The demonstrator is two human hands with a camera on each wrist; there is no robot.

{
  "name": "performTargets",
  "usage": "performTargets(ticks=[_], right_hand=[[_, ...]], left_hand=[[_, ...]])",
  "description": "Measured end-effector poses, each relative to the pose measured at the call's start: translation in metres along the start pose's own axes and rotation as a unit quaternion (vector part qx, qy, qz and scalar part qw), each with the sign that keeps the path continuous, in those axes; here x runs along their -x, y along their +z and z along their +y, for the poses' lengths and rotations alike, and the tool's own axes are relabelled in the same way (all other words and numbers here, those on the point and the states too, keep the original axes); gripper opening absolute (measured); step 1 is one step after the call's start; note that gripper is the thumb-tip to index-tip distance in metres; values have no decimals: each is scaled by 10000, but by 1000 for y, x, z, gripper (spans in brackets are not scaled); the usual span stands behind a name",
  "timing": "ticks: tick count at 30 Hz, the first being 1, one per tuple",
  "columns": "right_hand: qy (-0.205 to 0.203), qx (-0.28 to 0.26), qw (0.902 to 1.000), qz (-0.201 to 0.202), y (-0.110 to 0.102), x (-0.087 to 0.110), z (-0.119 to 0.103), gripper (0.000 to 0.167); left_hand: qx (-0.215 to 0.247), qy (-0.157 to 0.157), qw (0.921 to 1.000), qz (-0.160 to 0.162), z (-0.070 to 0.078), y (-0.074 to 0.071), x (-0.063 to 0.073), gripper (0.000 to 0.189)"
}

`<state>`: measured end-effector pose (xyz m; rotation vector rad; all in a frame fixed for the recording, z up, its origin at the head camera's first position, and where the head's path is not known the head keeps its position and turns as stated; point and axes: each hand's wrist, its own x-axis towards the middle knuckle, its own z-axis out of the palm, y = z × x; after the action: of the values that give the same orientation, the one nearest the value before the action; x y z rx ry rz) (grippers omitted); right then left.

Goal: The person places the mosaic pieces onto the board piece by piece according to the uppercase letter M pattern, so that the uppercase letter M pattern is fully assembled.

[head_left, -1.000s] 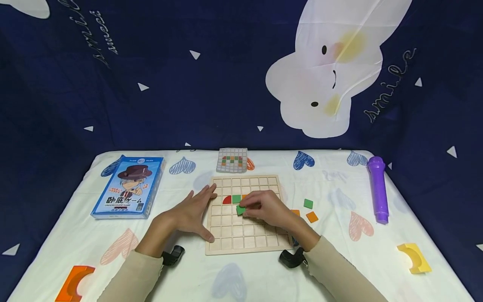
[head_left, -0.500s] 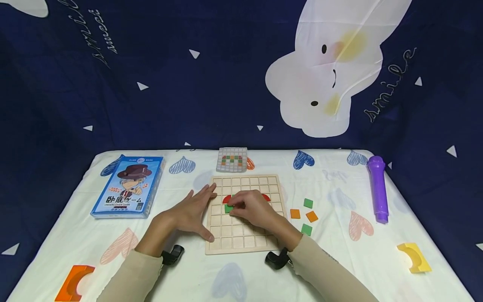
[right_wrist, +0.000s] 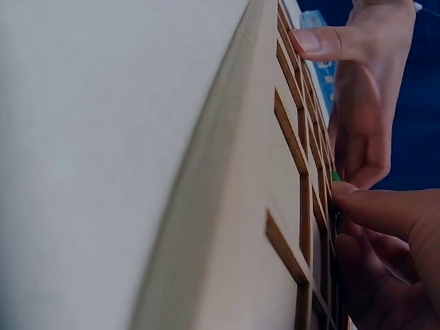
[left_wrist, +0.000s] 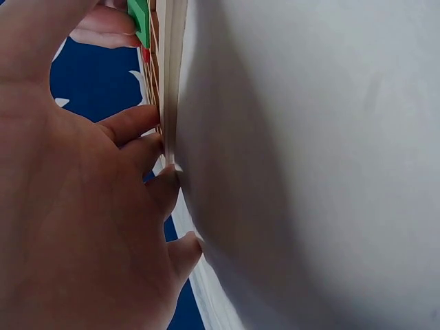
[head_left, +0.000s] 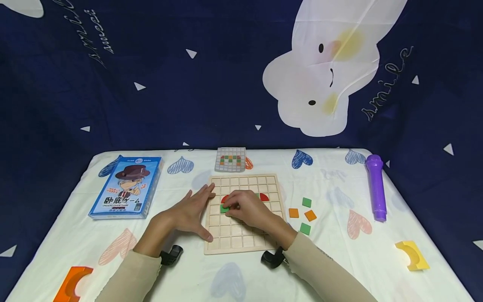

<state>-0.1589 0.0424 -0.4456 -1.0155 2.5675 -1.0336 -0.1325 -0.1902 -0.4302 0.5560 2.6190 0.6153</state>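
A wooden grid board (head_left: 235,242) lies flat in front of me. My right hand (head_left: 252,209) pinches a green square tile (head_left: 224,208) between thumb and fingers, over the left part of the grid. The tile's edge (left_wrist: 140,20) also shows in the left wrist view, tilted above the board. Just beyond it, a red rounded piece (head_left: 224,199) sits in a cell, partly covered by the right hand. Another red rounded piece (head_left: 264,197) lies further right in that row. My left hand (head_left: 188,212) is spread along the board's left edge, fingers and thumb touching the frame.
Loose green tiles (head_left: 307,202) and orange tiles (head_left: 293,213) lie right of the board. Behind it is a small pattern card (head_left: 230,167). A blue game box (head_left: 126,188) stands left, a purple microphone-shaped stick (head_left: 376,188) right. Orange (head_left: 71,283) and yellow (head_left: 416,256) arch blocks lie nearer.
My right hand has carried the green tile leftward over the grid, uncovering the red piece on the right and loose tiles beside the board. The left hand has kept its place.
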Motion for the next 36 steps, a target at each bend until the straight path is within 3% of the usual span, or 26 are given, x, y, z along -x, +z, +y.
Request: performTargets(ticks=[14,23,36], right_hand=[[-11,79,9999,-111,-1,1,-1,16],[17,59,9999,-110,-1,1,1,16],[-263,-566,9976,-293,-18,14,4,26]], left_hand=[[-23,135,9999,24,0,-2,2,150],[-11,48,10000,3,0,-1,1,152],[51,-31,10000,26,1,0,1,151]])
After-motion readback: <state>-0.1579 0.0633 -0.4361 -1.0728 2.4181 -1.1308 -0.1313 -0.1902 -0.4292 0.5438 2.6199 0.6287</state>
